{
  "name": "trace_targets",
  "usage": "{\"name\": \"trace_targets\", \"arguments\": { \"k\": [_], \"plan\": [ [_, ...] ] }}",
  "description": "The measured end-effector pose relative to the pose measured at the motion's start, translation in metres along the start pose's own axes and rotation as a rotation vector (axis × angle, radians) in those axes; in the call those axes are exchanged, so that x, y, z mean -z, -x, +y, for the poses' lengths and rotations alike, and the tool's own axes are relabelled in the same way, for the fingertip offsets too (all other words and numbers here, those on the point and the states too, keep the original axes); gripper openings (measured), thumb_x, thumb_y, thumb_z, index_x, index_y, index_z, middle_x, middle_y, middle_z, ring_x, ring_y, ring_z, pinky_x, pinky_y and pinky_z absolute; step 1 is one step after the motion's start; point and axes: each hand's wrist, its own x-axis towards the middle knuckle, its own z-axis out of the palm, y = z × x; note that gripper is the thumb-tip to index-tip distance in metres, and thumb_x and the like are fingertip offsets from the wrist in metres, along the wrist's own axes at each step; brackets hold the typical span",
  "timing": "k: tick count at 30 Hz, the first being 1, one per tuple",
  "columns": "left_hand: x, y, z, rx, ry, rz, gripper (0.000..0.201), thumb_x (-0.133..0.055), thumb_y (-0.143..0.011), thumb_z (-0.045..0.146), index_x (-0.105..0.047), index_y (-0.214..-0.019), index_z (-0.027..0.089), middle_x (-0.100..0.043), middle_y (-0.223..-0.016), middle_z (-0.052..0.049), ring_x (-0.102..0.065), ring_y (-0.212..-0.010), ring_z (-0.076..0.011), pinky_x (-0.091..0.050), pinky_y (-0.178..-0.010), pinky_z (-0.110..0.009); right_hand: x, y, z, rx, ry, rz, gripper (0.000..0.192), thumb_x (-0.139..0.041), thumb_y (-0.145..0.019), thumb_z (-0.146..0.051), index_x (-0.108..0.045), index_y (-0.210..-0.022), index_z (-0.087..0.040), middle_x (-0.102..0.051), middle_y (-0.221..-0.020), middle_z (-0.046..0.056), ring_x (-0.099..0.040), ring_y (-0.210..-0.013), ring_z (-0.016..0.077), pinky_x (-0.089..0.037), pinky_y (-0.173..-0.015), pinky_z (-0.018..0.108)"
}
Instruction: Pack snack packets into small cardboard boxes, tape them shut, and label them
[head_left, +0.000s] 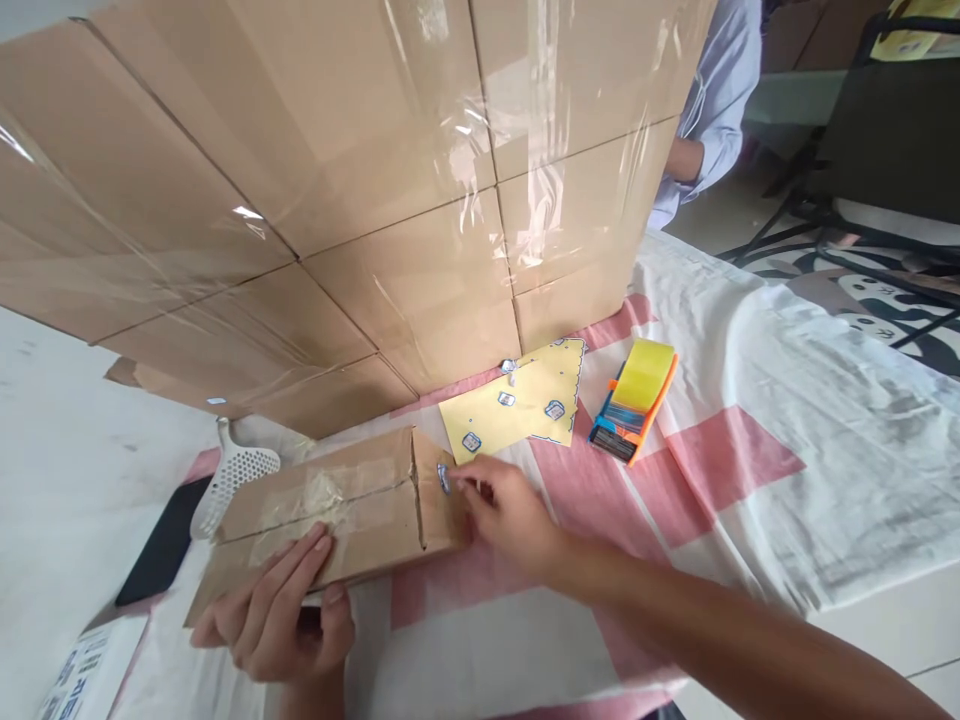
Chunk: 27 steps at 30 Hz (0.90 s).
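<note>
A small brown cardboard box point(390, 510) lies on the cloth, its top seam covered with clear tape. My left hand point(285, 600) grips its near edge, fingers flat on the top and thumb at the front side. At the box's right end, my right hand point(517, 515) has thumb and forefinger pinched at the edge of a small blue-edged sticker point(443, 477). Whether the sticker is fully stuck to the cardboard I cannot tell. Just behind lies a yellow sticker sheet point(499, 415) with several similar small stickers scattered on it.
Stacked, taped cardboard boxes point(420, 290) form a wall behind. A yellow, blue and orange packet point(636, 400) lies to the right on the red-and-white cloth point(750, 480). A white perforated scoop point(232, 475) and a black phone-like slab point(165, 545) lie left. A person's sleeve point(724, 100) shows beyond.
</note>
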Motion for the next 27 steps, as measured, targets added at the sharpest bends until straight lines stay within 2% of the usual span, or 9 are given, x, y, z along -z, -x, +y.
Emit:
{"name": "trace_targets", "arguments": {
  "k": [4, 8, 11, 13, 15, 18, 22, 24, 27],
  "plan": [
    [0.001, -0.002, 0.003, 0.027, 0.021, -0.031, 0.025, -0.06, -0.085, 0.039, -0.079, -0.089, 0.023, -0.081, -0.091, -0.007, -0.073, -0.075, -0.0252, -0.044, -0.087, -0.043, -0.01, 0.015, -0.002, -0.091, -0.156, -0.151, 0.035, -0.048, -0.099, -0.028, -0.071, -0.124, -0.022, -0.071, -0.099, 0.003, -0.063, -0.086, 0.0192, -0.051, -0.078, 0.032],
    [0.002, -0.008, 0.008, 0.022, 0.035, -0.04, 0.023, -0.06, -0.086, 0.035, -0.078, -0.092, 0.022, -0.081, -0.093, -0.007, -0.071, -0.075, -0.0242, -0.043, -0.087, -0.044, -0.01, 0.012, 0.005, -0.163, -0.161, -0.149, 0.051, -0.051, -0.096, -0.023, -0.057, -0.147, -0.025, -0.07, -0.119, 0.005, -0.065, -0.095, 0.0204, -0.055, -0.088, 0.037],
    [0.003, -0.008, 0.01, 0.051, 0.033, -0.044, 0.023, -0.06, -0.086, 0.034, -0.078, -0.092, 0.022, -0.081, -0.093, -0.007, -0.069, -0.073, -0.0235, -0.041, -0.089, -0.045, -0.006, 0.007, 0.009, -0.182, -0.231, -0.236, 0.054, -0.052, -0.097, -0.026, -0.052, -0.15, -0.03, -0.065, -0.137, 0.004, -0.065, -0.11, 0.0227, -0.053, -0.101, 0.043],
    [0.003, -0.007, 0.01, 0.077, 0.036, -0.049, 0.023, -0.06, -0.086, 0.035, -0.078, -0.093, 0.022, -0.081, -0.095, -0.008, -0.068, -0.073, -0.0237, -0.04, -0.089, -0.046, -0.003, 0.005, 0.009, -0.166, -0.235, -0.223, 0.051, -0.054, -0.097, -0.028, -0.056, -0.147, -0.032, -0.061, -0.144, 0.003, -0.064, -0.115, 0.0239, -0.051, -0.104, 0.045],
    [0.003, -0.006, 0.011, 0.094, 0.041, -0.057, 0.023, -0.061, -0.086, 0.035, -0.078, -0.094, 0.022, -0.081, -0.096, -0.008, -0.069, -0.076, -0.0244, -0.041, -0.089, -0.046, -0.001, 0.005, 0.008, -0.145, -0.212, -0.211, 0.05, -0.055, -0.097, -0.028, -0.058, -0.146, -0.034, -0.063, -0.14, 0.003, -0.065, -0.11, 0.0237, -0.053, -0.101, 0.044],
    [0.003, -0.007, 0.013, 0.092, 0.046, -0.057, 0.022, -0.061, -0.085, 0.035, -0.077, -0.094, 0.022, -0.081, -0.097, -0.008, -0.07, -0.078, -0.0252, -0.04, -0.09, -0.047, -0.003, 0.012, 0.007, -0.157, -0.137, -0.2, 0.051, -0.053, -0.095, -0.023, -0.06, -0.144, -0.034, -0.069, -0.114, 0.003, -0.062, -0.084, 0.0186, -0.055, -0.079, 0.036],
    [0.003, -0.009, 0.014, 0.1, 0.057, -0.061, 0.021, -0.061, -0.086, 0.034, -0.077, -0.094, 0.023, -0.08, -0.097, -0.007, -0.07, -0.082, -0.0252, -0.042, -0.089, -0.046, -0.007, 0.02, 0.009, -0.264, -0.106, -0.217, 0.055, -0.05, -0.094, -0.022, -0.056, -0.147, -0.037, -0.059, -0.079, -0.003, -0.042, -0.059, 0.0115, -0.042, -0.056, 0.026],
    [0.003, -0.01, 0.014, 0.1, 0.063, -0.059, 0.021, -0.061, -0.086, 0.034, -0.077, -0.095, 0.022, -0.08, -0.098, -0.007, -0.07, -0.083, -0.0256, -0.042, -0.088, -0.046, -0.007, 0.019, 0.009, -0.23, -0.109, -0.21, 0.054, -0.051, -0.093, -0.02, -0.059, -0.144, -0.037, -0.062, -0.084, -0.002, -0.043, -0.06, 0.0117, -0.042, -0.057, 0.026],
    [0.003, -0.01, 0.014, 0.104, 0.061, -0.057, 0.021, -0.061, -0.086, 0.034, -0.077, -0.093, 0.022, -0.08, -0.096, -0.008, -0.07, -0.083, -0.0258, -0.042, -0.089, -0.046, -0.006, 0.015, 0.008, -0.17, -0.121, -0.188, 0.056, -0.049, -0.093, -0.017, -0.059, -0.144, -0.035, -0.066, -0.104, 0.001, -0.051, -0.07, 0.0134, -0.047, -0.064, 0.028]
  ]
}}
